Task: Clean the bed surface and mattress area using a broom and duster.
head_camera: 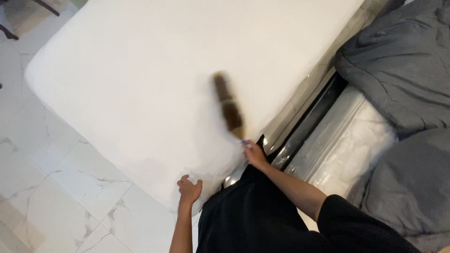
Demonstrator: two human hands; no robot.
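Nearest me, my left hand (189, 189) rests with fingers loosely curled, holding nothing, on the near corner of the white mattress (140, 79), while my right hand (254, 153) has its fingers closed around the handle of a brown hand brush (228, 107). The brush is blurred and lies over the mattress top close to its right edge. Beyond it on the right I see a plastic-wrapped mattress (347, 140) and 1 heaped grey duvet (398, 65); marble floor tiles (56, 187) lie left.
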